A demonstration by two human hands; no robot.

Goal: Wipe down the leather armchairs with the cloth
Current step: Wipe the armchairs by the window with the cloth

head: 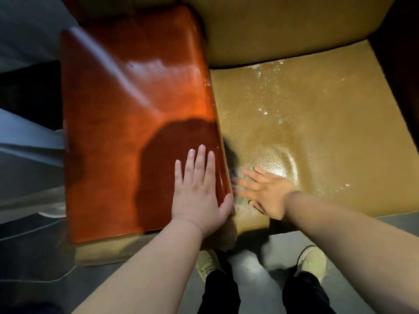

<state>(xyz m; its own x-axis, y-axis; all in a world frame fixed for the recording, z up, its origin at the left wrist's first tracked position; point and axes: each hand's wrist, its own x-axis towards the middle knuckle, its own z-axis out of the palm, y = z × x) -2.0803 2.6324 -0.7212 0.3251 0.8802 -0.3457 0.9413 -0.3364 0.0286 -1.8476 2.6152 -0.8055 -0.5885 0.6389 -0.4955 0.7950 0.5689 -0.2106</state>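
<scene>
A leather armchair fills the view, with a tan seat cushion [317,123] and a broad glossy red-brown armrest [136,109] on its left. My left hand [199,191] lies flat on the armrest's near end, fingers straight, thumb over its inner edge. My right hand [265,191] is spread flat on the seat's front left corner, pressing a small grey cloth [238,177] against the cushion beside the armrest. Only a bit of the cloth shows under the fingers. The seat glistens with wet droplets toward the back.
The tan backrest [283,26] rises behind the seat. A dark second armrest [403,98] edges the right side. My two feet in light shoes [313,261] stand on the grey floor [249,268] in front of the chair. Grey blurred surfaces lie to the left.
</scene>
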